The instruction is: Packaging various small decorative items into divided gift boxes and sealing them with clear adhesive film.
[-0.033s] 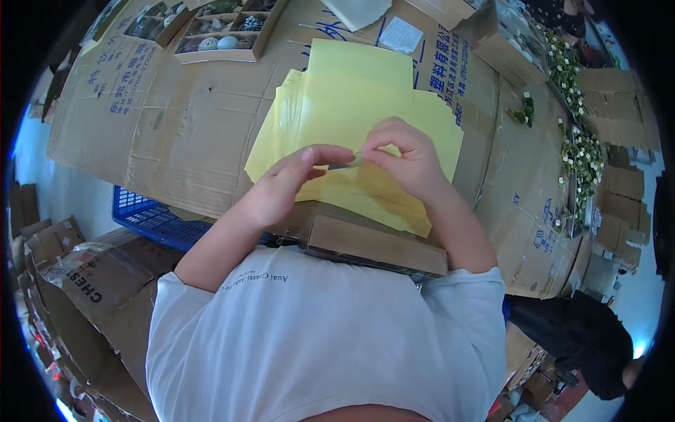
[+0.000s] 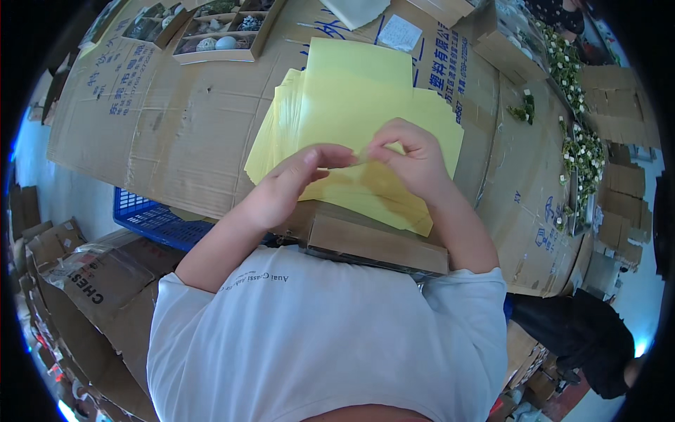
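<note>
Right hand (image 2: 415, 158), thumb and forefinger pinched narrow on a thin strip (image 2: 363, 157), blurred; strip between both hands, long axis roughly left to right, right fingertips nearest; left hand (image 2: 292, 179) half curled at its other end, grip impossible to tell from here. Beneath, yellow sheets (image 2: 358, 77), fanned, on cardboard (image 2: 176, 126); box (image 2: 376, 243) between sheets and shirt (image 2: 330, 316), bounding the near side; blue basket (image 2: 151, 218) below left; nothing seen between the hands but the strip.

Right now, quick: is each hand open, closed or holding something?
Left hand: partly curled over the yellow sheets; grip cannot be told.
Right hand: closed in a pinch on a small thin piece, too blurred to identify.
</note>
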### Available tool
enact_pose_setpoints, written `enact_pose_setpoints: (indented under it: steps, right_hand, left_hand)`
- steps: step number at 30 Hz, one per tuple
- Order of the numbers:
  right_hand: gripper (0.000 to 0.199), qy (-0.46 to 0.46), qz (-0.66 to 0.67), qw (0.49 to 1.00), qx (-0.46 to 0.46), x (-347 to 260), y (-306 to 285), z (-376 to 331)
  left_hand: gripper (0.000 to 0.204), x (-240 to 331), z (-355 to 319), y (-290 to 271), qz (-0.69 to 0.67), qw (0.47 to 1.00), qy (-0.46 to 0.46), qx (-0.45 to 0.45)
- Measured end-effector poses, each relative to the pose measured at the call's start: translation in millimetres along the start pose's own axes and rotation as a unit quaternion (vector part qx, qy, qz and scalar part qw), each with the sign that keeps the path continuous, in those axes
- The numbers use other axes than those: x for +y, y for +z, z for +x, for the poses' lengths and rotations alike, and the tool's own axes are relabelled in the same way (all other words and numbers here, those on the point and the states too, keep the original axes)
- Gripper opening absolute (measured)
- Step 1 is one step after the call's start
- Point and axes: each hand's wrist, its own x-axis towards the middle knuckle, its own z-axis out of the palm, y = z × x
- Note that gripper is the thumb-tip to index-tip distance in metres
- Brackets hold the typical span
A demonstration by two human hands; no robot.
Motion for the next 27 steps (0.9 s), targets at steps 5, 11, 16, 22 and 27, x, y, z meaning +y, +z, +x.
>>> enact_pose_setpoints:
  steps: [5,11,16,22,27]
  right_hand:
    - [0.005,0.230,0.205,0.931,0.195,-30,-28,-33]
    - [0.004,0.374,0.214,0.902,-0.033,-68,-17,-61]
    - [0.006,0.477,0.225,0.849,-0.017,-62,2,-76]
    - [0.010,0.496,0.194,0.846,0.019,-49,10,-90]
    - [0.013,0.481,0.225,0.846,0.056,-50,8,-94]
  left_hand:
    - [0.065,32,-13,11,0.250,0.959,0.020,-0.133]
    - [0.049,47,-8,45,0.569,0.775,0.055,-0.270]
    - [0.039,49,-4,66,0.637,0.730,0.036,-0.245]
    - [0.051,35,2,80,0.607,0.761,0.008,-0.230]
    - [0.082,44,7,79,0.573,0.782,-0.057,-0.238]
